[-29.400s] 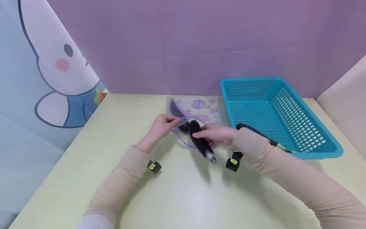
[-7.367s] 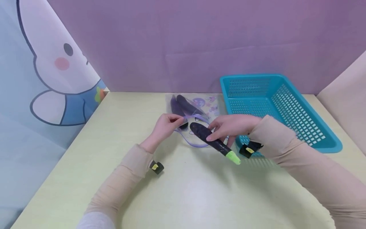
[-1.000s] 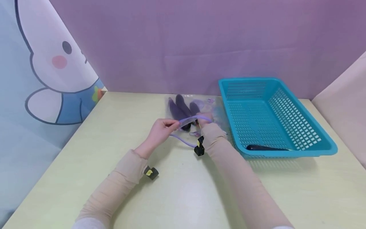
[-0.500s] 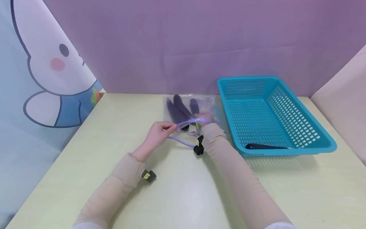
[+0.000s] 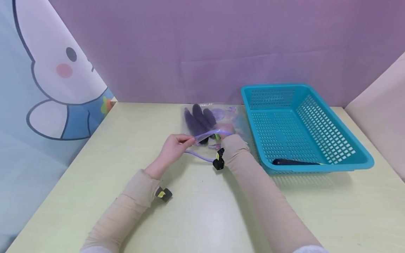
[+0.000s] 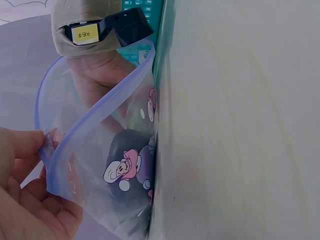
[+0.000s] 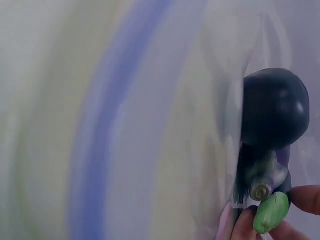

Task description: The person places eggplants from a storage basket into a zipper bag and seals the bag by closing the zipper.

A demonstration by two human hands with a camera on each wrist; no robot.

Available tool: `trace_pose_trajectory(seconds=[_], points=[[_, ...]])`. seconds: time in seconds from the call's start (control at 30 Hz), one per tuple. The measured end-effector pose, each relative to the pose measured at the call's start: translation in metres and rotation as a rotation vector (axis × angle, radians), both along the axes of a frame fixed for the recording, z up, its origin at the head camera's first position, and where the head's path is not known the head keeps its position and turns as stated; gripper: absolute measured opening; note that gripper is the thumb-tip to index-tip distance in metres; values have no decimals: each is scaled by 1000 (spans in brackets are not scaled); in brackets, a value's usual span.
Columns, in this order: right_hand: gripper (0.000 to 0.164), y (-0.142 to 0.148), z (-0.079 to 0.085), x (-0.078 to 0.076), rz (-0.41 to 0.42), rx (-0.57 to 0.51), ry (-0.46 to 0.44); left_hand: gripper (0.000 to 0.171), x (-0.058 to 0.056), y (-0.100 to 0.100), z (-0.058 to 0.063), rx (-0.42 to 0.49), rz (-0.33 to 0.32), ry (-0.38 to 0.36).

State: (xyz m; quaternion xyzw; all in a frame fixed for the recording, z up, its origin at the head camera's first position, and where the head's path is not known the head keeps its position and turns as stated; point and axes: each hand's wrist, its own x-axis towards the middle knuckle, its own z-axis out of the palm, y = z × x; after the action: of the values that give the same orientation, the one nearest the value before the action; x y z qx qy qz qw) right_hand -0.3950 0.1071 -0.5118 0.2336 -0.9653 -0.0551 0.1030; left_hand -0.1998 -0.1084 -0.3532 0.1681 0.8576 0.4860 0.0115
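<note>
A clear zip bag with a purple rim and cartoon prints lies at the back of the table. My left hand pinches the upper lip of its mouth, holding it raised; the purple zip edge shows in the left wrist view. Inside the bag, two dark eggplants lie side by side, one on the left and one beside it. My right hand reaches through the mouth and holds a third eggplant. In the right wrist view, thumb and fingers surround its green stem end.
To the right stands a turquoise perforated basket, close beside the bag. Another dark eggplant lies in it along the near wall. A purple backdrop rises behind the table.
Since half a second ago, the third eggplant has shifted left against the other two, moved by my right hand. Earlier, one with a green end was held outside the bag. The left hand keeps its pinch.
</note>
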Motion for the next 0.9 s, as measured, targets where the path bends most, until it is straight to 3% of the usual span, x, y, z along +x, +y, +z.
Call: trace_pose_trajectory(seconds=[0.07, 0.1, 0.13, 0.2, 0.23, 0.27, 0.33, 0.37, 0.4, 0.47, 0.53, 0.67, 0.87, 0.9], points=[[50, 18, -61, -46, -278, -443, -303, 20, 0, 0, 0, -1, 2, -8], [46, 24, -83, -62, -429, -633, -366, 20, 1, 0, 1, -1, 3, -11], [51, 28, -107, -81, -512, -730, -424, 20, 1, 1, 1, 0, 4, -14], [58, 28, -123, -91, -601, -844, -458, 20, 1, 1, 1, -1, 5, -12], [59, 25, -117, -85, -647, -892, -464, 20, 0, 1, 0, -3, 6, -12], [58, 21, -104, -75, -645, -838, -473, 20, 0, 0, 0, -4, 6, -11], [56, 9, -53, -32, -613, -721, -468, 20, 0, 0, -1, -8, 9, -7], [54, 2, -23, -6, -604, -703, -484, 20, 0, 0, -1, -10, 11, -8], [52, -2, -3, 11, -585, -685, -487, 20, 0, 0, -1, -15, 13, -6], [50, -10, 28, 41, -563, -752, -494, 19, 0, -1, -1, -21, 19, 4], [47, -16, 45, 58, -584, -849, -508, 19, 0, -1, -1, -29, 23, 21], [44, -23, 29, 48, -616, -898, -495, 16, 0, -2, 1, -47, 17, 68], [45, -22, -11, 15, -617, -881, -473, 20, -1, -1, 1, -43, -1, 65], [45, -26, 9, 30, -627, -866, -486, 21, -1, 0, 1, -43, -4, 65]])
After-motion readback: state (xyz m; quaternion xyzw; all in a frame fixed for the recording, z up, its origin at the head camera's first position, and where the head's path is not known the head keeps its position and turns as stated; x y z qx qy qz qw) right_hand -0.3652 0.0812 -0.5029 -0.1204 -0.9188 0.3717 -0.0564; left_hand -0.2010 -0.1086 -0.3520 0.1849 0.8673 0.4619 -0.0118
